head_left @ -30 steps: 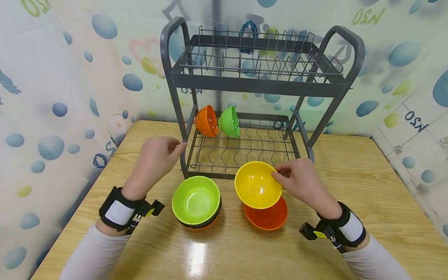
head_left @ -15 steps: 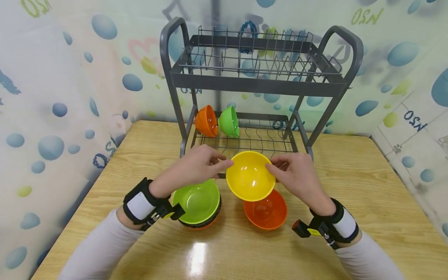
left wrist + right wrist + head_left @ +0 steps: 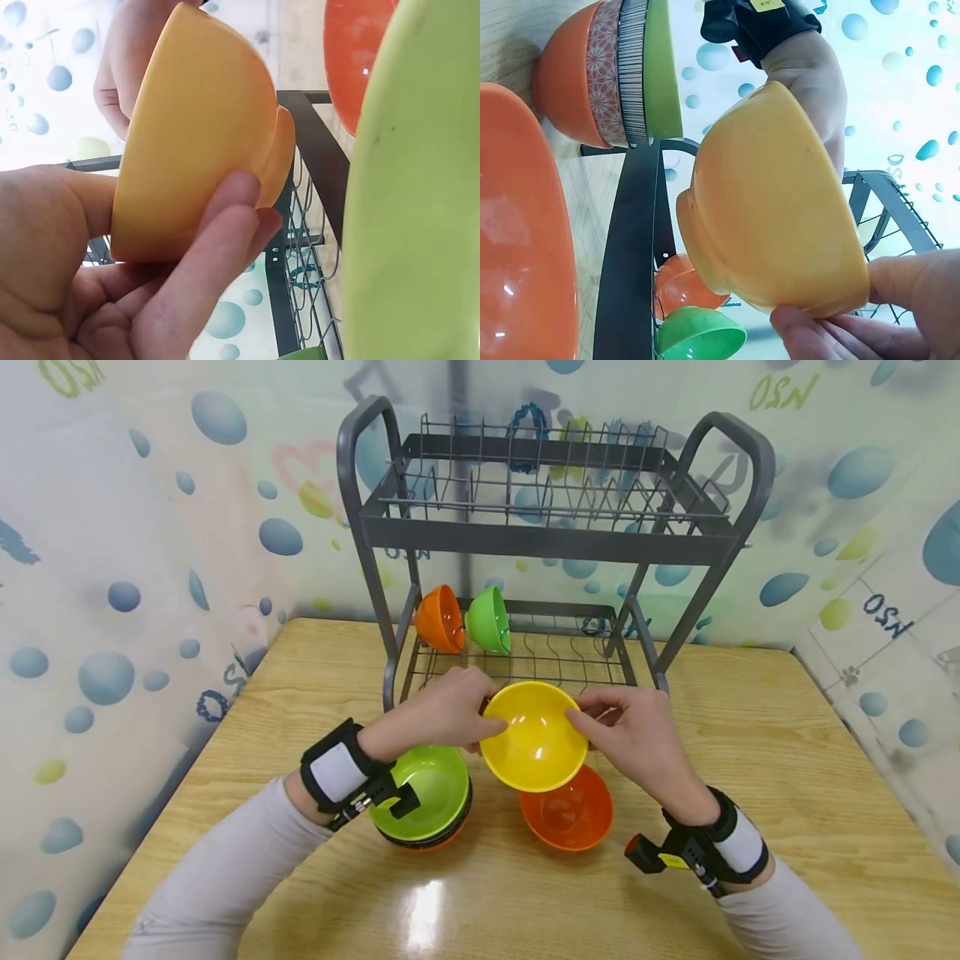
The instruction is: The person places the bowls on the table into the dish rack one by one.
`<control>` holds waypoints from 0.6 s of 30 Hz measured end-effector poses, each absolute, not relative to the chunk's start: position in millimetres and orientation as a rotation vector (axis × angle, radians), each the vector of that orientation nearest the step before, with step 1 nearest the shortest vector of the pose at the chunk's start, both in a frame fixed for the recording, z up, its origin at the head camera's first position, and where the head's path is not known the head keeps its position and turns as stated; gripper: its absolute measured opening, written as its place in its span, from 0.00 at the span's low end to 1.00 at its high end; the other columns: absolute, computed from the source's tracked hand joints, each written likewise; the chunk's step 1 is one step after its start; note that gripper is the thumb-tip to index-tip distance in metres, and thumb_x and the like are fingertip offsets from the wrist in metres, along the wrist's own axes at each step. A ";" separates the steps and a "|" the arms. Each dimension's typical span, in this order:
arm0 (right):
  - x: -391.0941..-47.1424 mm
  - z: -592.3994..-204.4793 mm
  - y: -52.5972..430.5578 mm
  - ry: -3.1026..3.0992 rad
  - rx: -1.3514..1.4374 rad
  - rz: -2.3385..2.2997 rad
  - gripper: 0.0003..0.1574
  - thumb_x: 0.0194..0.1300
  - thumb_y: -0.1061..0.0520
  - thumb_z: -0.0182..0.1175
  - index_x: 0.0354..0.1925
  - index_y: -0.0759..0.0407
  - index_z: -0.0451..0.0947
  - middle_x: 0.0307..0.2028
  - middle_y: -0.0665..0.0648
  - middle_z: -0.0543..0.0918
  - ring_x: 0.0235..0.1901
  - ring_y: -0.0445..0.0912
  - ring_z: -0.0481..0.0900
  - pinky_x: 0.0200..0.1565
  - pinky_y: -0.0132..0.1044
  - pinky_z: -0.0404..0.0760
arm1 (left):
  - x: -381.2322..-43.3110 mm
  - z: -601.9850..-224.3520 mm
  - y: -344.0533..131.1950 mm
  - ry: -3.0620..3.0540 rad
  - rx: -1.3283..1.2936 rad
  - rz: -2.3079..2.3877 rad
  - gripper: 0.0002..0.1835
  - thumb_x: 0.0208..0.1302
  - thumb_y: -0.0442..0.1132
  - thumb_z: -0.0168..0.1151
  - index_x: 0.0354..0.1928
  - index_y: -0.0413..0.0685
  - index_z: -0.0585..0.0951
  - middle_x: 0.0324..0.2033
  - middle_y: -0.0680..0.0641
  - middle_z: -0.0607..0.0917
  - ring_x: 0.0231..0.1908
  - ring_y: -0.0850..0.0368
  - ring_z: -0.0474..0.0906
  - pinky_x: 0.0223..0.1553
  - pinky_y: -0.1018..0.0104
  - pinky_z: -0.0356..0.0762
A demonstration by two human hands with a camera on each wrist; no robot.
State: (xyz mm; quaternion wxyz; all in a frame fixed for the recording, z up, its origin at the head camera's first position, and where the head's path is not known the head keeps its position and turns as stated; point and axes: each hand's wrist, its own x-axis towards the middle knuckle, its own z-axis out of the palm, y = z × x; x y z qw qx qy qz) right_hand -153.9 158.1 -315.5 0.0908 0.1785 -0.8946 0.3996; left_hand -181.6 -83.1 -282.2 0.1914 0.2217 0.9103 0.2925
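Note:
Both hands hold a yellow bowl (image 3: pixel 534 743) in the air by opposite sides, its inside facing the head camera. My left hand (image 3: pixel 450 710) has its thumb over the rim and its fingers against the outer wall, as the left wrist view shows. On the other side my right hand (image 3: pixel 633 727) pinches the rim between thumb and fingers. Below the yellow bowl an orange bowl (image 3: pixel 568 814) stands on the table. A stack of bowls topped by a green bowl (image 3: pixel 431 797) sits under my left wrist; patterned bowls (image 3: pixel 607 71) show lower in that stack.
A two-tier dark dish rack (image 3: pixel 547 539) stands behind the hands. On its lower tier, at the left, an orange bowl (image 3: pixel 439 620) and a green bowl (image 3: pixel 489 621) lean on their sides. The wooden table (image 3: pixel 765 777) extends to the right.
My left hand has come across from the left and taken hold of the yellow bowl. The right hand has brought that bowl slightly up and left, away from the orange bowl.

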 end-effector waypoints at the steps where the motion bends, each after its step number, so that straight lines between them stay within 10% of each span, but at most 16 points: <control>1: -153.7 -315.6 158.4 -2.662 0.532 1.192 0.11 0.63 0.58 0.67 0.42 0.63 0.86 0.33 0.60 0.89 0.24 0.43 0.85 0.29 0.26 0.83 | -182.2 -282.3 -82.4 2.561 0.621 0.821 0.08 0.66 0.37 0.62 0.43 0.42 0.84 0.25 0.49 0.86 0.20 0.59 0.83 0.24 0.71 0.82; 18: -163.4 -313.5 214.3 -2.682 0.353 1.133 0.15 0.67 0.52 0.65 0.47 0.61 0.85 0.36 0.61 0.89 0.28 0.28 0.82 0.32 0.21 0.80 | -219.6 -266.3 -89.3 2.749 0.624 0.716 0.09 0.67 0.36 0.55 0.37 0.43 0.84 0.23 0.47 0.84 0.19 0.56 0.80 0.23 0.71 0.79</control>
